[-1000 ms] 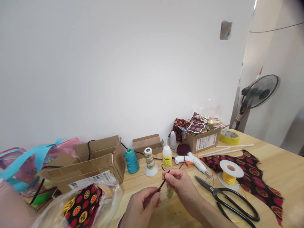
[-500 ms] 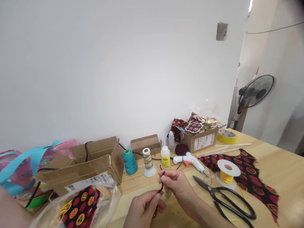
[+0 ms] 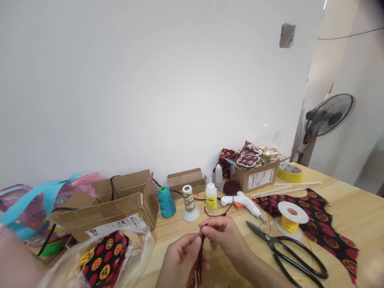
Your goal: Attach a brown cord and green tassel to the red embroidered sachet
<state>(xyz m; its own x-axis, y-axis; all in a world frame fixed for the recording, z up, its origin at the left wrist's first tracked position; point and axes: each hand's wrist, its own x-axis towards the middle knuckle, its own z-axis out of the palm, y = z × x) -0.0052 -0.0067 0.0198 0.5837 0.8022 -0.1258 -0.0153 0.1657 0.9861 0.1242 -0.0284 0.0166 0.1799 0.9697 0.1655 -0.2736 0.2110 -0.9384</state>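
Above the table, my left hand (image 3: 181, 256) and my right hand (image 3: 223, 238) are close together, both closed on a dark red cord (image 3: 200, 258). My right thumb and forefinger pinch it at the top, while strands hang down past my left fingers. A small bit of red patterned material (image 3: 191, 279) shows at the bottom edge, partly hidden by my left hand. Something green lies partly hidden behind my right fingers. The dark red yarn ball (image 3: 231, 187) sits farther back, with loose cord near the yellow-labelled glue bottle (image 3: 211, 199).
Black scissors (image 3: 285, 248) and a yellow thread spool (image 3: 290, 219) lie right, by patterned fabric (image 3: 327, 232). Behind stand a glue gun (image 3: 243, 204), teal thread cone (image 3: 166, 203) and filled cardboard box (image 3: 255, 178). Left are an open carton (image 3: 120, 208) and plastic bag (image 3: 141, 256).
My left hand has come up closer to my right, and the cord now hangs as strands between them. The view has shifted slightly, so the table items appear farther right.
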